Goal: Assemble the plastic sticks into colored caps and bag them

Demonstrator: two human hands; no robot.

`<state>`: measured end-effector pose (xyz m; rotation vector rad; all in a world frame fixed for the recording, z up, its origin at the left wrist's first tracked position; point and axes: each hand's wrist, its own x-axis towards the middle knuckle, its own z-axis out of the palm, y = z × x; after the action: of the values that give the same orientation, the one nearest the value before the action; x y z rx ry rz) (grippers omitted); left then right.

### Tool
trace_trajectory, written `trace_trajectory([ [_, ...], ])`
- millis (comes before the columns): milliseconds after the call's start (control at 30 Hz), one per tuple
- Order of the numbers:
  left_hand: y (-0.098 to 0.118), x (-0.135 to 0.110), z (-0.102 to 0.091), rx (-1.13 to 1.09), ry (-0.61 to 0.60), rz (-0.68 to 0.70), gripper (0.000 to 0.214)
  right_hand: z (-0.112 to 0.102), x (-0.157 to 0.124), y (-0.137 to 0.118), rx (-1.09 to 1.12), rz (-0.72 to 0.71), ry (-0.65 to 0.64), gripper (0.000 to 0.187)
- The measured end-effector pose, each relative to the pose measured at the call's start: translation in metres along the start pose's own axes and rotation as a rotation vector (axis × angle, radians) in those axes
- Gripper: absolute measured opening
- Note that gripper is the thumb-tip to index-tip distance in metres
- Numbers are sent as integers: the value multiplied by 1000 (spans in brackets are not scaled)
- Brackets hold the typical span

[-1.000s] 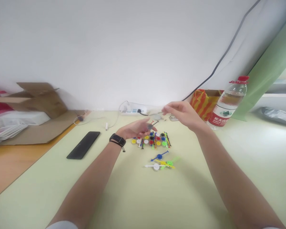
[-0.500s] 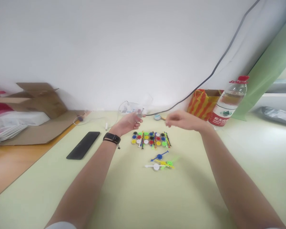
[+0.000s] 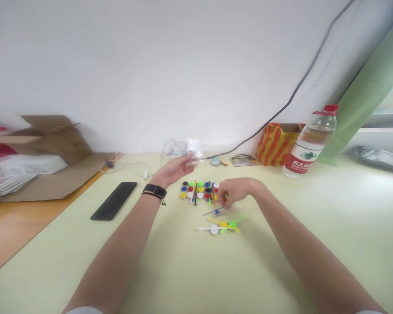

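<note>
My left hand (image 3: 174,171), with a black band at the wrist, holds a small clear plastic bag (image 3: 194,149) up near the wall. My right hand (image 3: 236,191) is lowered and pinches one end of a blue arrow spinner (image 3: 217,212), which is tilted at the table. Just below it lie a white arrow spinner (image 3: 214,230), a yellow one (image 3: 223,224) and a green one (image 3: 233,224), close together and partly overlapping. Behind these, coloured discs (image 3: 200,189) stand in rows with thin coloured arrows (image 3: 195,194) across them; my right hand hides the right end.
To the left are a black flat slab (image 3: 114,201), a white cable plug (image 3: 146,174) and an opened cardboard box (image 3: 57,139). A water bottle (image 3: 309,144) and a striped bag (image 3: 275,144) stand at the right. Glasses (image 3: 244,159) lie by the wall, under a dark cable (image 3: 291,98).
My right hand has come down and toward me onto the blue arrow spinner, whose end is now raised. The clear bag in my left hand shows more plainly and higher.
</note>
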<state>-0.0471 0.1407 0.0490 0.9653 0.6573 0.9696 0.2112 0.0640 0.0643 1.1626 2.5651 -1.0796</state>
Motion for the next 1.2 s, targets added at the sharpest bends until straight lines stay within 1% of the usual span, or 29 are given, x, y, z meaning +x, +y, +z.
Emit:
trace_trajectory([
  [67,-2,0,0,104,11,9,25,-5,-9,-2,19,-45,51,4],
  [100,-3,0,0,157,11,11,27,-9,-14,-4,32,-67,95,5],
  [167,-5,-1,0,262,-6,5,30,-17,-26,-8,59,-107,226,7],
  [300,-5,-6,1,452,-106,-45,39,-33,-49,-17,113,-156,535,18],
  [367,-5,-8,2,533,-160,-71,44,-38,-59,-18,175,-164,724,22],
  [467,-4,-11,6,665,-233,-74,45,-42,-68,-14,244,-147,1049,20],
  [500,-4,-12,8,705,-251,-62,44,-43,-70,-11,258,-134,1136,18],
  [567,-3,-13,11,769,-279,-35,43,-45,-72,-5,288,-115,1241,15],
  [633,-2,-15,14,815,-304,-18,44,-46,-70,0,307,-116,1254,14],
  [800,-1,-18,23,895,-348,4,45,-45,-60,1,271,-106,1192,13],
  [1000,2,-21,33,948,-353,83,45,-40,-48,-4,157,-12,1173,11],
  [1100,5,-22,36,986,-343,118,44,-39,-47,-4,148,10,1146,10],
  [1200,8,-22,37,1035,-319,130,41,-39,-50,-4,146,38,1150,9],
])
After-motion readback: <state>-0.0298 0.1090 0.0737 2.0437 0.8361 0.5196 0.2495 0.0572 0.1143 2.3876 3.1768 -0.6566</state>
